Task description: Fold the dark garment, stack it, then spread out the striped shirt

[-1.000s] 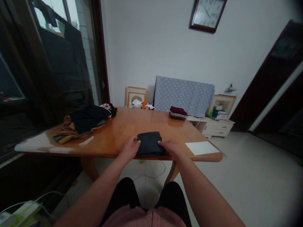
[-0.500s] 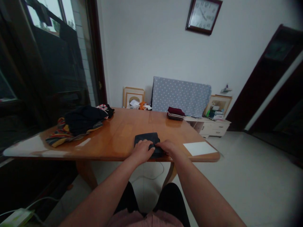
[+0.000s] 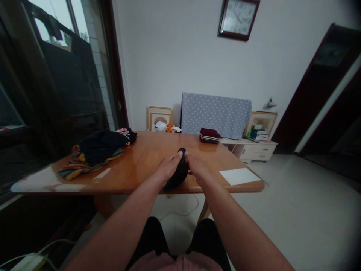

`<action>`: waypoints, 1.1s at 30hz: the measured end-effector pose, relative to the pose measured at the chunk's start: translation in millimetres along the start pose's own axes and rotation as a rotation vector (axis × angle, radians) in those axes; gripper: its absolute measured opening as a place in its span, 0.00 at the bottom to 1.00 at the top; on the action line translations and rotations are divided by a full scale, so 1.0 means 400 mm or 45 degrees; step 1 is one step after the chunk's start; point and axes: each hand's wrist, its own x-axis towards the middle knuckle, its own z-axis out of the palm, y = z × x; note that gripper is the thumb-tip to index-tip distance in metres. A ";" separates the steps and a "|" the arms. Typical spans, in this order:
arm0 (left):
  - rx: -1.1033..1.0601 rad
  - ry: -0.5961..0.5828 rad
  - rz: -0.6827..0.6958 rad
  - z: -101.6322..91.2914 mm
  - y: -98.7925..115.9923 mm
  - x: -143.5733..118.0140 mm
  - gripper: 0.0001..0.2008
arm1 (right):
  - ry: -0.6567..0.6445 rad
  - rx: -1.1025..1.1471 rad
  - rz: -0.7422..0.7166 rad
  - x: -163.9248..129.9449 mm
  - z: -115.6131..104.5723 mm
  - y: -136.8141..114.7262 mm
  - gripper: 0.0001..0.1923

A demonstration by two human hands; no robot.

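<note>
A black folded piece of cloth [image 3: 177, 177], probably a garment, is held up on edge at the table's near side. My left hand [image 3: 168, 167] grips it from the left, thumb near its top end. On the other side my right hand [image 3: 195, 165] closes on it, fingers at the upper right edge. Its lower end hangs close to the front edge of the wooden table [image 3: 152, 150]; whether it touches the wood I cannot tell. The fingers behind the cloth are partly hidden.
A heap of dark and striped clothes [image 3: 98, 148] lies on the table's left. Toward the far right sits a stack of folded clothes [image 3: 210, 135], maroon on top. A white sheet [image 3: 239, 176] lies near the right corner. A white cabinet [image 3: 256, 150] stands behind.
The dark cloth lay flat under both hands; now it is raised, tipped on edge and narrower. Both hands have moved slightly forward with it. The camera view has shifted a little.
</note>
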 end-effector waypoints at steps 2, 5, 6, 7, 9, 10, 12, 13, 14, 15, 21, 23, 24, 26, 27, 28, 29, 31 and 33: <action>-0.012 -0.052 0.012 -0.016 0.031 -0.009 0.28 | -0.019 0.011 -0.027 -0.015 0.003 -0.030 0.31; -0.064 -0.173 0.020 -0.034 0.053 -0.020 0.26 | -0.022 0.048 -0.015 -0.033 0.012 -0.061 0.36; -0.102 -0.217 0.008 -0.038 0.051 -0.022 0.24 | -0.023 0.062 -0.023 -0.038 0.017 -0.068 0.37; -0.145 -0.259 -0.012 -0.042 0.046 -0.022 0.22 | -0.038 0.082 -0.035 -0.042 0.021 -0.073 0.37; -0.247 -0.280 -0.091 -0.054 0.021 -0.017 0.18 | -0.105 0.139 -0.057 -0.046 0.030 -0.077 0.37; -0.306 -0.247 -0.154 -0.062 0.004 -0.013 0.16 | -0.138 0.174 -0.063 -0.046 0.032 -0.076 0.37; -0.448 -0.137 -0.318 -0.089 -0.036 -0.003 0.13 | -0.140 0.246 -0.057 -0.042 0.031 -0.062 0.36; -0.526 -0.078 -0.409 -0.107 -0.057 0.001 0.12 | -0.108 0.276 -0.044 -0.039 0.027 -0.050 0.35; -0.598 -0.025 -0.496 -0.127 -0.078 0.005 0.11 | -0.065 0.303 -0.023 -0.034 0.022 -0.035 0.35; -0.659 0.027 -0.577 -0.148 -0.098 0.007 0.10 | -0.015 0.329 0.008 -0.029 0.014 -0.017 0.34; -0.727 0.222 -0.771 -0.249 -0.171 0.001 0.04 | 0.122 0.439 0.245 -0.013 -0.014 0.122 0.27; -0.666 0.160 -0.748 -0.259 -0.175 0.001 0.10 | 0.078 0.450 0.320 -0.015 -0.005 0.160 0.25; -0.626 0.122 -0.736 -0.261 -0.175 0.003 0.13 | 0.047 0.454 0.354 -0.018 0.001 0.175 0.24; -0.544 0.057 -0.724 -0.259 -0.175 0.012 0.18 | -0.014 0.458 0.408 -0.024 0.013 0.196 0.23; -0.505 0.035 -0.725 -0.257 -0.176 0.018 0.19 | -0.040 0.456 0.424 -0.028 0.018 0.203 0.23; -0.467 0.018 -0.735 -0.255 -0.179 0.026 0.19 | -0.060 0.451 0.432 -0.031 0.022 0.209 0.23; -0.430 0.011 -0.757 -0.254 -0.182 0.033 0.19 | -0.074 0.445 0.437 -0.033 0.025 0.214 0.22; -0.336 0.015 -0.802 -0.252 -0.191 0.047 0.18 | -0.099 0.447 0.449 -0.037 0.029 0.221 0.21; -0.231 0.017 -0.779 -0.250 -0.199 0.057 0.17 | -0.120 0.468 0.468 -0.039 0.030 0.228 0.20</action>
